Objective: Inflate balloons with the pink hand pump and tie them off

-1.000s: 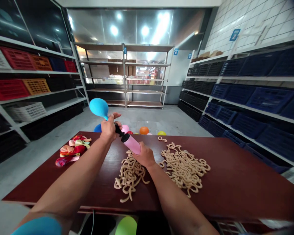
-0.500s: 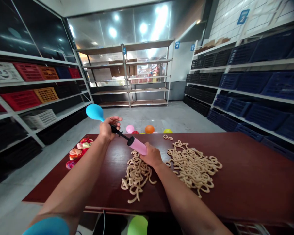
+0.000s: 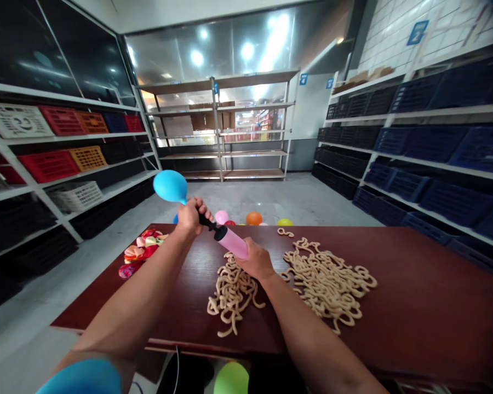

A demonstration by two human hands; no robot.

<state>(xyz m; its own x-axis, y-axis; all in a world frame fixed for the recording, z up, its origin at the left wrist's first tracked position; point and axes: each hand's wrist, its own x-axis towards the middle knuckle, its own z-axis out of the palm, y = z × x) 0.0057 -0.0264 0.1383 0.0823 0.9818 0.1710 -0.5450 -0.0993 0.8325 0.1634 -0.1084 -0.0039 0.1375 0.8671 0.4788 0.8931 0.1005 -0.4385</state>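
Note:
My left hand [image 3: 192, 215] is closed around the black nozzle end of a balloon pump, with the neck of a partly filled blue balloon [image 3: 170, 186] in its grip. The balloon points up and to the left. Wrapped round the pink barrel of the balloon pump [image 3: 233, 243] is my right hand [image 3: 254, 259]. Only a short length of the black shaft shows between my left hand and the barrel. Below the pump lies a small heap of beige curled, rope-like pieces [image 3: 234, 295]; a larger heap [image 3: 328, 279] spreads to the right.
Colourful cloth-like pieces [image 3: 142, 249] lie at the table's left edge. Past the far edge of the brown table [image 3: 427, 295] show an orange balloon [image 3: 253, 218] and several others. A green balloon [image 3: 231, 378] is below the near edge. Shelves with crates [image 3: 57, 164] line both sides.
The blue balloon has grown larger. My left hand has moved closer to the pink barrel, so less shaft shows, and its fingers have curled in. The view has shifted slightly.

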